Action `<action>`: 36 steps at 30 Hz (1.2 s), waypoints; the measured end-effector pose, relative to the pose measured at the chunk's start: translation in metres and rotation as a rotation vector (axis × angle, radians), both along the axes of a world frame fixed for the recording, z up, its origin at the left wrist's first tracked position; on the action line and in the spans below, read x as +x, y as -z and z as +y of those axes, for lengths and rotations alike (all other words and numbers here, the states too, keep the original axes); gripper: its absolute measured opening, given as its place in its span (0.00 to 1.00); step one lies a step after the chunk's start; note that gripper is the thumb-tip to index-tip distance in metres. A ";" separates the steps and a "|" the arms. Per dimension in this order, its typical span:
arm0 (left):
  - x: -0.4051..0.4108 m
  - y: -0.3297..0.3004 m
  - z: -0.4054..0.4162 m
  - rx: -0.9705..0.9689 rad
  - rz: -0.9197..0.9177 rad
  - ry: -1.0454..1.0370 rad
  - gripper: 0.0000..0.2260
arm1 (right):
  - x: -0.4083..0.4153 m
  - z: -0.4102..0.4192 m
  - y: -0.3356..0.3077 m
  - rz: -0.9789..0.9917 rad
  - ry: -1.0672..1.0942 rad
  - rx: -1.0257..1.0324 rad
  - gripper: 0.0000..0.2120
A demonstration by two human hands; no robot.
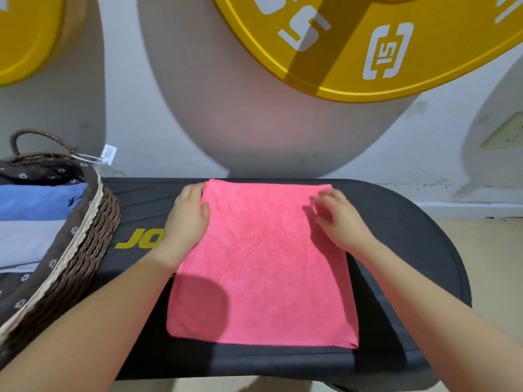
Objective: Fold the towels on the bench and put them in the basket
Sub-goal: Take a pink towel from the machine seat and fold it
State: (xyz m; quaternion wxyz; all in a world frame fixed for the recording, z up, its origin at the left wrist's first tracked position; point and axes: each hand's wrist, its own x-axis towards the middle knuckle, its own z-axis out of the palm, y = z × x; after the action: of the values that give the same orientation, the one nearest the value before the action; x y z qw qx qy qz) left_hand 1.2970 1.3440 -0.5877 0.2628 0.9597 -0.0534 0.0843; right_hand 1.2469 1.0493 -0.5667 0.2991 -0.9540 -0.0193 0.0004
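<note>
A pink towel (263,267) lies flat on the black padded bench (402,250), spread as a tall rectangle. My left hand (188,217) rests on the towel's left edge near the far left corner, fingers touching the cloth. My right hand (341,219) hovers over or lightly touches the far right part of the towel, fingers slightly curled and blurred. A woven brown basket (93,236) with a dark flowered lining stands at the left end of the bench. Inside it lie a folded blue towel (36,203) and a folded grey towel (27,241).
Yellow weight plates (396,52) hang on the white wall behind the bench, one large at upper right, another at upper left. A paper tag (109,154) dangles from the basket's handle. The beige floor (492,250) shows to the right of the bench.
</note>
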 end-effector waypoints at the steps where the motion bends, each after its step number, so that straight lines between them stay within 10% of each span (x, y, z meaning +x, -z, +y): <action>1: -0.014 0.001 0.005 0.030 -0.068 0.080 0.10 | -0.016 0.000 0.001 -0.046 -0.071 -0.040 0.08; 7: -0.089 -0.008 0.019 0.134 -0.066 0.595 0.04 | -0.102 -0.003 -0.003 0.088 -0.377 -0.148 0.01; 11: -0.129 0.005 0.033 0.283 -0.030 0.817 0.07 | -0.137 -0.003 -0.007 0.079 -0.484 -0.292 0.17; 25: -0.152 0.007 0.040 0.394 -0.125 0.778 0.13 | -0.164 -0.011 -0.005 0.010 -0.345 -0.399 0.04; 32: -0.154 0.010 0.023 0.411 -0.134 0.636 0.14 | -0.166 -0.008 -0.021 0.192 0.158 0.709 0.05; 36: -0.146 0.006 0.025 0.326 -0.041 0.586 0.11 | -0.162 -0.009 -0.022 0.238 0.134 0.771 0.07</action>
State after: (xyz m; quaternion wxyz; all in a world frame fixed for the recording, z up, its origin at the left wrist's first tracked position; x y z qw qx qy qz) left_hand 1.1506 1.3691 -0.5940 0.1177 0.9310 -0.3453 0.0146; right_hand 1.0848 1.0401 -0.5448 0.6342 -0.7645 0.0787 0.0840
